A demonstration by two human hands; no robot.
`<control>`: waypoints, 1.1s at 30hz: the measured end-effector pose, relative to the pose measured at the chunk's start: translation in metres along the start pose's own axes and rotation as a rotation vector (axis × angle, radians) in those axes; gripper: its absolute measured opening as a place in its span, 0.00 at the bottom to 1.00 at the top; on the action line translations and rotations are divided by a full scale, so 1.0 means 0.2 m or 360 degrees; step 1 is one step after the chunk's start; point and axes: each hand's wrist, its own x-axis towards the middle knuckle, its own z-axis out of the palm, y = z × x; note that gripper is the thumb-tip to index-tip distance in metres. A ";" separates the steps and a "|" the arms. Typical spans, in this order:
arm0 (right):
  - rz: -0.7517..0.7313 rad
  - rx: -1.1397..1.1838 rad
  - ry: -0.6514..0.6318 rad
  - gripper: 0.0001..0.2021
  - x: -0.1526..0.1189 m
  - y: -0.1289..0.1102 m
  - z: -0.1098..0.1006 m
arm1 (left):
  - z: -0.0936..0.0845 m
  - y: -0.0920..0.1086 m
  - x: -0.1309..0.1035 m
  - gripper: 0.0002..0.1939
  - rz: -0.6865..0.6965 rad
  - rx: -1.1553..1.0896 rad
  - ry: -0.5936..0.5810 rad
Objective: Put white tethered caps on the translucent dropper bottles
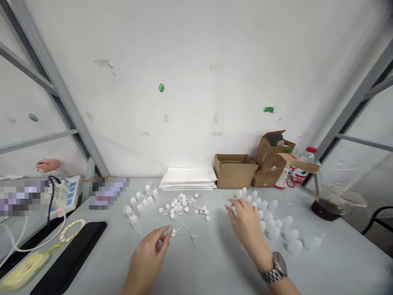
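My left hand (150,255) is closed, thumb and index finger pinching the edge of a small white round cap with a string (174,232). Just beyond it lies a loose pile of similar white caps with strings (181,204). My right hand (246,221), with a watch on the wrist, is over the table, its fingers apart and holding nothing visible. Beside it stand and lie many small frosted white bottles (270,224). On the left, a group of white bottles with caps and string loops (140,208) stands upright. One loose stringed piece (194,237) lies between my hands.
Behind the caps lie stacked white sheets or envelopes (188,178), next to an open cardboard box (235,172) and a brown paper bag (270,164). A lidded drink cup (333,203) stands at right. At left are a black pad (72,256) and a power strip (69,196).
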 end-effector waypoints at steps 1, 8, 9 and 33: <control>0.0102 -0.0164 0.0033 0.14 0.00 0.07 -0.02 | 0.00 0.03 0.01 0.18 0.0013 -0.0004 -0.0033; 0.0255 -0.0680 -0.0039 0.14 -0.05 0.28 -0.06 | 0.02 0.14 0.07 0.16 0.0153 0.0085 -0.0181; 0.0236 -0.0689 -0.0053 0.14 -0.04 0.28 -0.06 | 0.03 0.15 0.07 0.16 0.0166 0.0099 -0.0212; 0.0084 0.0535 -0.0482 0.09 -0.15 -0.04 0.07 | 0.02 0.13 0.46 0.05 0.0293 0.0478 -0.0365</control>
